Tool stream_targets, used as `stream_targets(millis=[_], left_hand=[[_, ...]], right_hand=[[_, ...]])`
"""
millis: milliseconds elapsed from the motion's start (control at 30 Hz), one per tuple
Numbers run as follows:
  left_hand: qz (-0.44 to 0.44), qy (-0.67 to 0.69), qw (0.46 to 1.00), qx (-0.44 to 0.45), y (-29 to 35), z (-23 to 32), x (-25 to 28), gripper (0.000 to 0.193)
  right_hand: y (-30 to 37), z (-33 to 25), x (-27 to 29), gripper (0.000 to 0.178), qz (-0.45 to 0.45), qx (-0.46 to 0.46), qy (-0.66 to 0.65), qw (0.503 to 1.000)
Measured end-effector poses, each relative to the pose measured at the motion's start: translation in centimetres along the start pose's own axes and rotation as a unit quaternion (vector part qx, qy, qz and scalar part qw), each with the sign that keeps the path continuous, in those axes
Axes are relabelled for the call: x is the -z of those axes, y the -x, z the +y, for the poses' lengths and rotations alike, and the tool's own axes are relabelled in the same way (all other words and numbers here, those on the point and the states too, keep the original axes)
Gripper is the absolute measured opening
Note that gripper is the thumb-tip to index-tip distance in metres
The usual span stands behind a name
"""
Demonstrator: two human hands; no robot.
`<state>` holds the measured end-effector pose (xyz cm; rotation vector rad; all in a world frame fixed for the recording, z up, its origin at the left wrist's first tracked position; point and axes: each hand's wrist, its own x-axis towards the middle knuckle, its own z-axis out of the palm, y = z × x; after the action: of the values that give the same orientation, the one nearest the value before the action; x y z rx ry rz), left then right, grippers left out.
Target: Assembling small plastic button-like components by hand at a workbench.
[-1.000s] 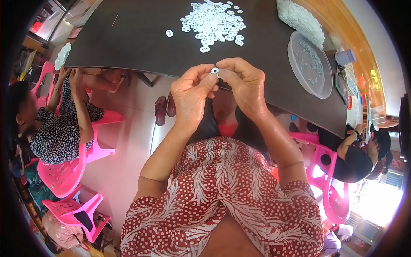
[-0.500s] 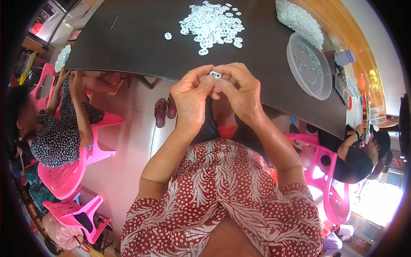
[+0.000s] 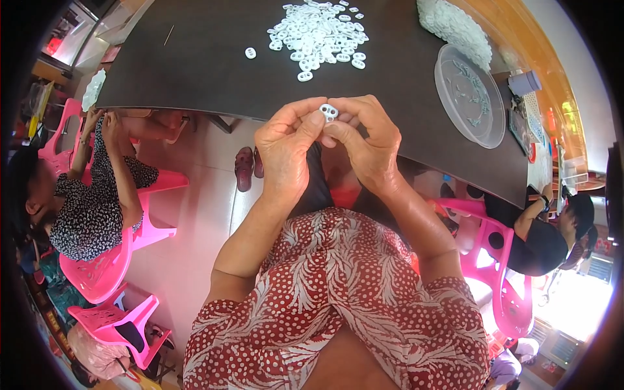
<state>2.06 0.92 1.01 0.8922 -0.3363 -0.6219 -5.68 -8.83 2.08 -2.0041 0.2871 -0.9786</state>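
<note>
Just in front of the dark table's near edge, a small white oval piece with dark holes is pinched between my fingertips. My left hand grips its left side between thumb and forefinger. From the right, thumb and fingers of my right hand close on the same piece. A second piece may lie behind or below it; the fingers hide that. Beyond my hands, a heap of similar white oval pieces lies on the table, with one loose white piece to its left.
At right on the table stand a clear round tray holding small grey-green parts and a pile of whitish pieces. A thin stick lies far left. People sit on pink chairs at both sides. Dark red shoes rest on the floor.
The held piece has tilted, so its holed face shows more fully. Both hands stay close together at nearly the same place, the left shifted slightly left.
</note>
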Motion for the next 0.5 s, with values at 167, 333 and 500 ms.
stream_targets(millis=[167, 333, 500], left_hand=[[-0.043, -0.022, 0.998, -0.048, 0.1, -0.6, 0.5, 0.023], [-0.038, -0.023, 0.993, -0.111, 0.2, -0.9, 0.0, 0.022], [-0.016, -0.026, 0.987, -0.156, 0.7, -1.1, -0.1, 0.021]], right_hand=[[0.1, -0.3, -0.4, 0.028, 0.024, 0.013, -0.011, 1.000], [0.4, -0.2, -0.9, 0.028, 0.049, 0.029, -0.024, 0.998], [0.6, -0.1, -1.6, 0.029, 0.060, 0.071, -0.024, 0.995]])
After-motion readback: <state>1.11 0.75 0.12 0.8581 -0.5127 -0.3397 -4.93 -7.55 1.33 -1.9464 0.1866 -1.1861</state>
